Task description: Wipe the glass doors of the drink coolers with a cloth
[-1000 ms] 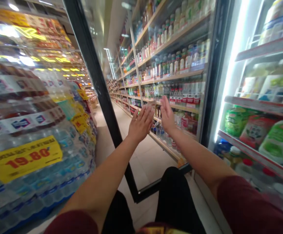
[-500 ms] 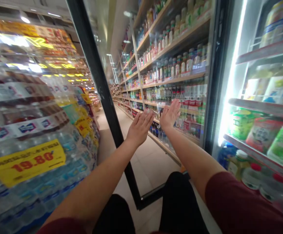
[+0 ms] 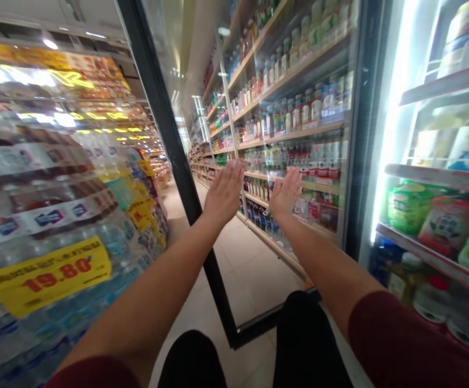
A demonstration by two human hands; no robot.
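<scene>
Both arms reach forward against an open glass cooler door (image 3: 299,64) with a black frame (image 3: 165,134). My left hand (image 3: 224,191) is flat and open, fingers together and pointing up, on the glass near the frame's edge. My right hand (image 3: 285,191) is also open and flat against the glass, a little to the right. Neither holds anything. Through the glass I see store shelves of bottles (image 3: 295,113).
The lit cooler interior at right has shelves (image 3: 432,178) with green and red packs (image 3: 404,207) and bottles below. Stacked packs of bottled water with a yellow 19.80 price tag (image 3: 48,275) fill the left. A tiled aisle floor (image 3: 254,275) runs ahead.
Both hands have risen slightly and flattened upright on the glass; the right palm turned from edge-on toward the door. The view shifted a little right and up.
</scene>
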